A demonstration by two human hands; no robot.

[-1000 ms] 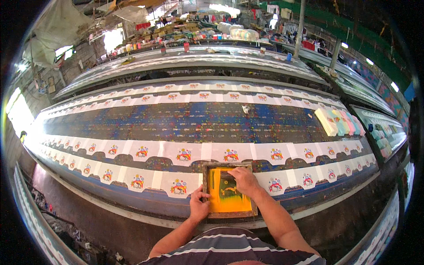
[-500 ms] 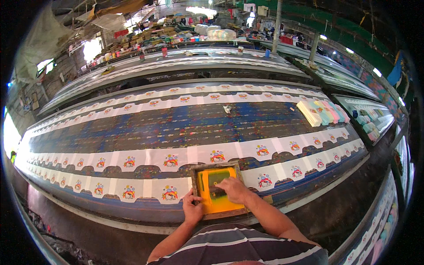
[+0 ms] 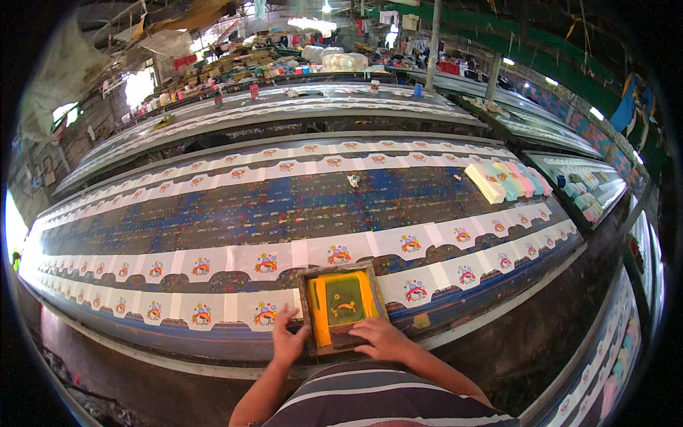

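Observation:
A wooden-framed printing screen (image 3: 304,313) lies on the near edge of the long table, over the nearest row of white cloth pieces. Orange-yellow ink streaks its mesh on both sides, and the greenish middle shows a small orange motif. My left hand (image 3: 288,341) is beside the frame's left side, fingers apart, with fingertips near the printed cloth (image 3: 245,307). At the lower right of the screen is my right hand (image 3: 384,340), its fingers bent over the frame's near end. What lies under those fingers is hidden.
Rows of white cloth with colourful cartoon prints (image 3: 338,255) run along the table. Stacked pastel cloths (image 3: 498,181) sit at its far right. A crumpled scrap (image 3: 353,181) lies mid-table. Further tables, a post (image 3: 432,46) and heaped goods (image 3: 345,62) stand behind.
My right hand has moved from the middle of the screen toward its near end. The left hand's fingers have come off the frame and spread. Less ink covers the mesh's lower part.

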